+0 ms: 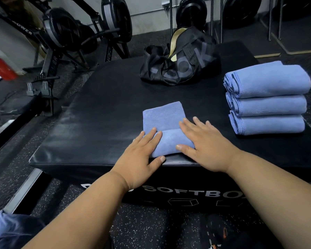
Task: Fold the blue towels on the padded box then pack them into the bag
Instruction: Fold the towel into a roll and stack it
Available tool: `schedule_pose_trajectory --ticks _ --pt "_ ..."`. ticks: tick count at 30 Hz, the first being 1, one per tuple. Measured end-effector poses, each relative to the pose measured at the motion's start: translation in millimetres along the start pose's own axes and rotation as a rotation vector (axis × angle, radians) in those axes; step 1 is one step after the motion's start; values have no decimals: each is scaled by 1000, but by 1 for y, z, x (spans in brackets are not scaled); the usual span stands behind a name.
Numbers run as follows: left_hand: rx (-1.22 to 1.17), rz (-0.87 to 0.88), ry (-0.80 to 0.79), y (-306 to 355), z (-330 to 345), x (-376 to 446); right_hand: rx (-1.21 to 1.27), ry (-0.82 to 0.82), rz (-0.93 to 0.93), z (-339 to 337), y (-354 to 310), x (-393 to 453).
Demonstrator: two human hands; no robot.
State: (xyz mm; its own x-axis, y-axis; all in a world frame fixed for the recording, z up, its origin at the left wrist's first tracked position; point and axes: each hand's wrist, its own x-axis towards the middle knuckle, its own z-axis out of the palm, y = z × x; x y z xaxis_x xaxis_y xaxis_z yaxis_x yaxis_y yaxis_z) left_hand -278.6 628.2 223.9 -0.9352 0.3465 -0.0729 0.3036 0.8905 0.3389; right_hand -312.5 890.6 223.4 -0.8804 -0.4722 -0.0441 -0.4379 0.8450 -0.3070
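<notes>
A partly folded blue towel [162, 121] lies near the front edge of the black padded box [97, 123], its near end doubled over. My left hand [142, 159] presses flat on the fold's left side with straight fingers. My right hand [203, 142] lies flat on its right side, thumb on the fold. Three folded blue towels [267, 99] lie side by side in a row at the box's right. A black bag [180, 63] with a gold lining sits at the back of the box, its top sagging.
Black rowing machines [65, 33] stand on the speckled rubber floor to the left and behind. A red fire extinguisher [0, 67] lies at the far left. More blue cloth [2, 229] shows at the bottom left corner.
</notes>
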Motion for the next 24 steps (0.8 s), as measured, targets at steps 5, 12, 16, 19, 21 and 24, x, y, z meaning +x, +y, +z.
schedule_pose_trajectory --ticks 5,12,16,19,21,24 --pt "23 8 -7 -1 2 5 -23 99 -166 -1 -24 -5" --pt "-65 2 -1 -6 -1 3 12 -73 -69 -1 -17 -2" --pt "-28 40 126 -15 -10 2 102 59 -99 -3 -4 0" --pt "-5 91 221 -16 -23 3 227 249 -100 -7 0 -3" --pt "-98 69 235 -12 -30 -1 345 312 -77 -8 0 -4" --pt "-361 -59 264 -8 -35 -6 578 356 29 -7 -1 0"
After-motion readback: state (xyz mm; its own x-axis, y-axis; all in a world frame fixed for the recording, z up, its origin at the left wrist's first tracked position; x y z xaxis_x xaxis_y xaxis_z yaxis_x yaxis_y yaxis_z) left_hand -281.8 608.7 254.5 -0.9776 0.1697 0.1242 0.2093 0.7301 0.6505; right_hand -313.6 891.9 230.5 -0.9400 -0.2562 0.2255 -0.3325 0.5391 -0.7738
